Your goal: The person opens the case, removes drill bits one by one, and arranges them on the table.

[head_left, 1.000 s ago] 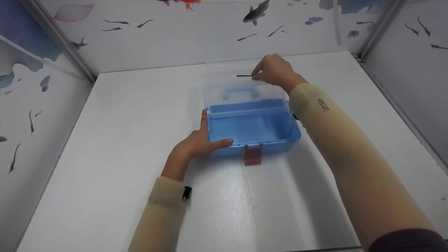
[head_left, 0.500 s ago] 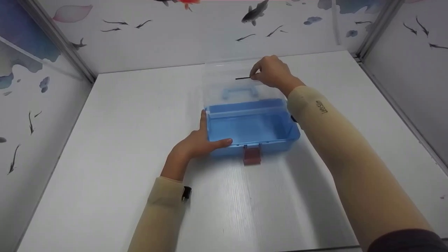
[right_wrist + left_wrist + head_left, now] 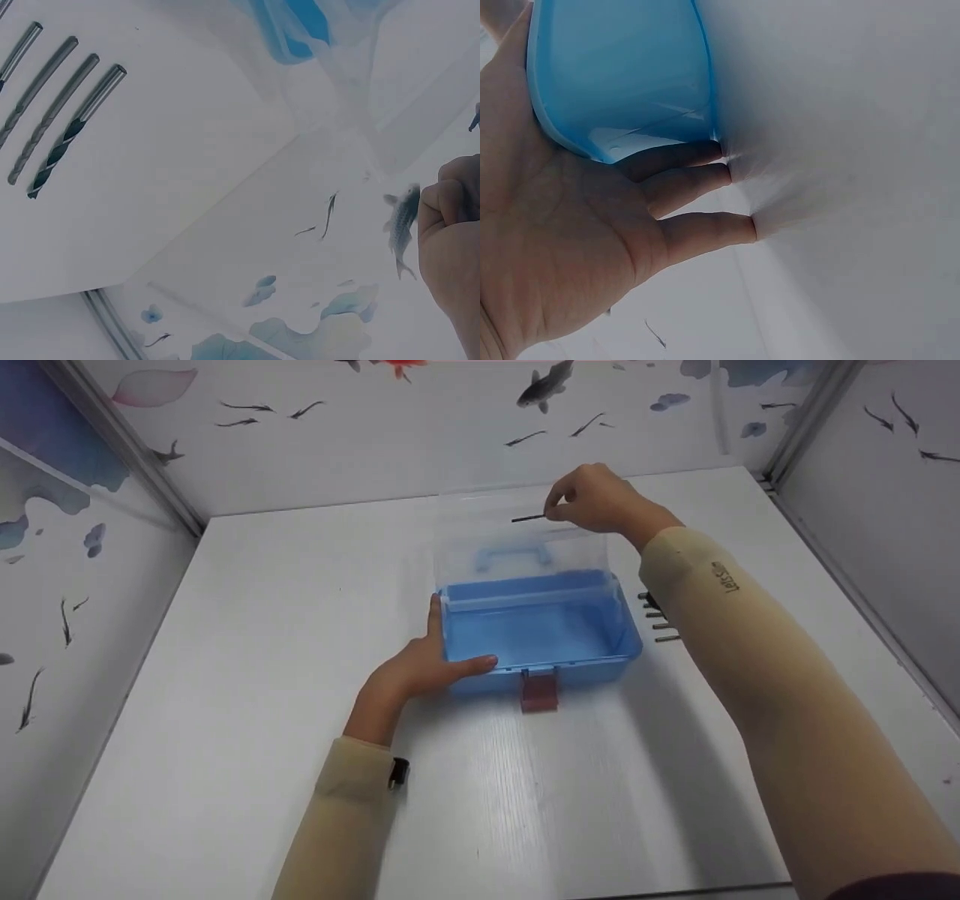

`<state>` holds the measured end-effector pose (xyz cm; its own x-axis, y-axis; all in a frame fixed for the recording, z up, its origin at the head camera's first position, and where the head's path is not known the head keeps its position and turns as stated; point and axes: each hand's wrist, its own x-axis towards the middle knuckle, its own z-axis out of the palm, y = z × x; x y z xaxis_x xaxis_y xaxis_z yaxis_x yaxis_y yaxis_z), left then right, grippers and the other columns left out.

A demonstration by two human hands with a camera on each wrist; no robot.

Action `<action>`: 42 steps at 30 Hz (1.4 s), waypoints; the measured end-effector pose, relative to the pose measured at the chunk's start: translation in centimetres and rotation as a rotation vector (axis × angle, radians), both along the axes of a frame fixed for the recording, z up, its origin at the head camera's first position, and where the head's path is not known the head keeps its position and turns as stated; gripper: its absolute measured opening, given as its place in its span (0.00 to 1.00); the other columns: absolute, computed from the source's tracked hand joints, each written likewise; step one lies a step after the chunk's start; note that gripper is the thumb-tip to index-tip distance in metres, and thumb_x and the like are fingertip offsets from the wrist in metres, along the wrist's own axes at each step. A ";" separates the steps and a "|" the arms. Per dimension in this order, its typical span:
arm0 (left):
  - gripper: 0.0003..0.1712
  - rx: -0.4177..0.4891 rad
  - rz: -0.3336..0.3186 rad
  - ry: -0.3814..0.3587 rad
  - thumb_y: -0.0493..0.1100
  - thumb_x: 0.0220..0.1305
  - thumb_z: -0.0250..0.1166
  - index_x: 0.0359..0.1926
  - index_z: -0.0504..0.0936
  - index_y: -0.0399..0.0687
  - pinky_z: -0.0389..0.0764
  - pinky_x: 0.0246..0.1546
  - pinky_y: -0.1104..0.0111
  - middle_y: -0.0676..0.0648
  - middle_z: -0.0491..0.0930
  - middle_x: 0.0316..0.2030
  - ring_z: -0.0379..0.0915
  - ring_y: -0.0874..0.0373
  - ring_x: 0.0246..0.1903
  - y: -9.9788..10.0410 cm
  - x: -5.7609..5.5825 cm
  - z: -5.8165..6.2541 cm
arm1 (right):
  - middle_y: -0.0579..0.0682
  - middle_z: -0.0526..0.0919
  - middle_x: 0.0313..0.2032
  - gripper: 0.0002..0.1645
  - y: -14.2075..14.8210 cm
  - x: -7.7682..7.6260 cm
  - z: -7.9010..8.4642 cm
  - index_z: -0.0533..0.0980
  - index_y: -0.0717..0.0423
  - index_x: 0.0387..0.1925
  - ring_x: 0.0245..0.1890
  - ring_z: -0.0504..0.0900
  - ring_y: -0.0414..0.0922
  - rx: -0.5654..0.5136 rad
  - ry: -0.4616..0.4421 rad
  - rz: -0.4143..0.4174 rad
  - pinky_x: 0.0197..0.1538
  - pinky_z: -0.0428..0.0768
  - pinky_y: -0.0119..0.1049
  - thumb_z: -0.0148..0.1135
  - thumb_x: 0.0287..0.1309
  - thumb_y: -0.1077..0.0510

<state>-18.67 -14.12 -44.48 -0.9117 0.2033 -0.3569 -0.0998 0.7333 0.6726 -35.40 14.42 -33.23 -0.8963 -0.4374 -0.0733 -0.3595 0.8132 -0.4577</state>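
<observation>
An opened blue plastic storage box (image 3: 525, 634) stands mid-table, its clear lid (image 3: 465, 529) tipped back. My left hand (image 3: 416, 667) rests against the box's left side, index finger along that side and thumb over the front rim. In the left wrist view, straight fingers (image 3: 705, 229) spread beside the box wall. Above the lid, my right hand (image 3: 596, 499) pinches a thin dark drill bit (image 3: 527, 518) between thumb and fingertips, its free end pointing left. At the right wrist view's edge, the right hand (image 3: 454, 225) is partly cut off.
Several drill bits (image 3: 56, 157) lie in a row right of the box, partly hidden behind the right sleeve (image 3: 720, 615) in the head view. A red latch (image 3: 540, 692) hangs at the box's front. Printed panels (image 3: 360, 450) enclose the white table (image 3: 285, 645).
My right hand, with the drill bit, has shifted slightly right and up. The sleeve moved right, uncovering drill bits on the table. My left hand stays at the box.
</observation>
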 end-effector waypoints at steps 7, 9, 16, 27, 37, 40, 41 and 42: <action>0.84 -0.016 -0.004 -0.008 0.82 0.53 0.68 0.83 0.15 0.62 0.70 0.75 0.45 0.35 0.62 0.80 0.66 0.41 0.76 0.0 0.0 0.0 | 0.59 0.81 0.58 0.19 0.7 0.7 1.1 0.85 0.57 0.58 0.55 0.76 0.54 -0.053 0.033 0.000 0.59 0.76 0.54 0.57 0.79 0.51; 0.84 -0.017 -0.005 -0.009 0.83 0.53 0.68 0.83 0.14 0.62 0.70 0.75 0.45 0.35 0.63 0.79 0.67 0.41 0.75 -0.1 0.0 0.0 | 0.60 0.82 0.56 0.19 0.8 0.8 1.4 0.85 0.57 0.58 0.53 0.77 0.53 -0.071 0.045 0.001 0.58 0.76 0.53 0.57 0.79 0.51; 0.84 -0.027 -0.007 -0.010 0.84 0.52 0.68 0.83 0.15 0.62 0.69 0.76 0.45 0.34 0.62 0.80 0.66 0.40 0.77 -0.1 -0.1 0.1 | 0.59 0.82 0.50 0.21 1.1 1.4 2.1 0.85 0.59 0.58 0.48 0.77 0.51 -0.096 0.071 -0.018 0.54 0.75 0.50 0.56 0.79 0.50; 0.84 -0.031 -0.013 -0.013 0.83 0.53 0.68 0.83 0.15 0.61 0.68 0.76 0.45 0.34 0.61 0.80 0.65 0.40 0.77 0.0 0.0 0.3 | 0.54 0.81 0.44 0.20 2.4 2.1 3.0 0.85 0.57 0.56 0.44 0.75 0.48 -0.091 0.070 -0.036 0.50 0.73 0.46 0.57 0.79 0.48; 0.84 -0.037 -0.015 -0.013 0.82 0.54 0.68 0.83 0.14 0.60 0.70 0.75 0.45 0.33 0.63 0.79 0.67 0.40 0.75 0.0 -0.2 0.2 | 0.48 0.71 0.28 0.18 3.0 4.2 3.2 0.86 0.53 0.53 0.29 0.67 0.46 -0.099 0.085 0.024 0.39 0.68 0.43 0.59 0.78 0.46; 0.84 -0.044 -0.015 -0.018 0.82 0.54 0.68 0.83 0.14 0.60 0.70 0.75 0.45 0.33 0.63 0.79 0.67 0.39 0.75 0.1 -0.2 0.2 | 0.46 0.69 0.24 0.17 3.1 5.0 3.1 0.87 0.52 0.50 0.24 0.64 0.43 -0.117 0.090 0.056 0.37 0.68 0.41 0.61 0.77 0.46; 0.84 -0.043 -0.015 -0.018 0.82 0.54 0.68 0.83 0.14 0.60 0.70 0.75 0.44 0.33 0.62 0.79 0.67 0.39 0.75 0.1 -0.2 0.2 | 0.46 0.68 0.24 0.16 3.1 5.3 3.1 0.87 0.52 0.50 0.23 0.63 0.42 -0.122 0.092 0.065 0.36 0.68 0.41 0.61 0.77 0.46; 0.84 -0.044 -0.014 -0.018 0.83 0.54 0.68 0.83 0.14 0.60 0.70 0.75 0.44 0.33 0.62 0.80 0.67 0.39 0.75 0.1 -0.2 0.2 | 0.45 0.68 0.24 0.16 3.1 5.6 3.1 0.87 0.51 0.49 0.23 0.63 0.42 -0.128 0.094 0.072 0.35 0.68 0.40 0.61 0.77 0.47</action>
